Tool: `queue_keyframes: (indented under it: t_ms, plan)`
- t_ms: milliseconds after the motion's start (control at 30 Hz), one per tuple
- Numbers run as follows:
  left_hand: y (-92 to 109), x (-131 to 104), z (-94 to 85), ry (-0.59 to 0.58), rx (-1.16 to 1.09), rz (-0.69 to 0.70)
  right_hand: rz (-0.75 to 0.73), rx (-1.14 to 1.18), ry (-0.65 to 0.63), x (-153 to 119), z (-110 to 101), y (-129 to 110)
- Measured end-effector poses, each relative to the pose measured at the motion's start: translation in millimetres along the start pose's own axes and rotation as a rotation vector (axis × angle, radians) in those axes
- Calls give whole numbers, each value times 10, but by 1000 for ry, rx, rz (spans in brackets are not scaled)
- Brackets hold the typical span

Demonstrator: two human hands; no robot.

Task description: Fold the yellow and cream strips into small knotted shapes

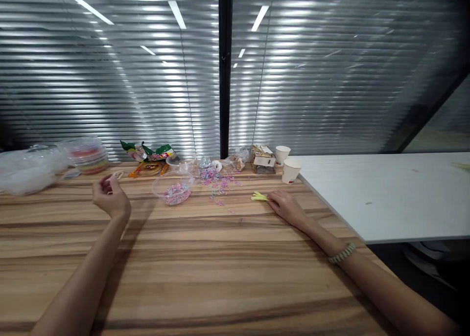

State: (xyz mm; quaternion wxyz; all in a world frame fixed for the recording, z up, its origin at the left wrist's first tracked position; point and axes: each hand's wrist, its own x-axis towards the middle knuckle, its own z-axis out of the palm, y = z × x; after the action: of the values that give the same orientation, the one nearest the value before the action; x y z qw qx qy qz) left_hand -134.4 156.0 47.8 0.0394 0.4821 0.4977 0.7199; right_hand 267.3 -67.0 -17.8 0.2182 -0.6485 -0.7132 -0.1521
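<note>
Both forearms cut off by bottom edge. Left hand (110, 196) curled, fingertip contents too small to be made out. Yellow item (259, 196) at right hand (285, 207) too small to be identified. Snack packets (150, 153) blurred, print unreadable. White table (385, 194) cut by right edge.

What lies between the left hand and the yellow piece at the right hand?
In the head view: a clear bowl of pastel bits, plus loose bits scattered on the wooden table.

I look across a striped wooden table (220, 257) to closed blinds (110, 81) behind glass, split by a black post (225, 72). Ceiling strip lights (260, 17) glare in the glass. A white table (385, 194) butts against the wooden one on the right.
</note>
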Motion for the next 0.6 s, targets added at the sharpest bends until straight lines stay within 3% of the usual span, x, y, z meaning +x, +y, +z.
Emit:
queue_keyframes:
  t_ms: [33, 100, 200, 333, 500, 600]
  plan:
    - [109, -51, 14, 31, -10, 69, 0, -3, 1, 0, 2, -3]
    - [324, -175, 42, -20, -45, 176, 0, -6, 5, -1, 7, -9]
    - [568, -435, 78, -205, -83, 389, 17, -10, 12, 2, 22, -15]
    - [749, -917, 78, -516, -177, 625, 13, 9, 2, 17, 37, -22]
    - [977, -1482, -17, -1150, -298, 583, -99, 131, -59, 19, 3, -67]
    - [1055, -1658, -54, -1296, -334, 424, -102, 204, -65, 14, -29, -126]
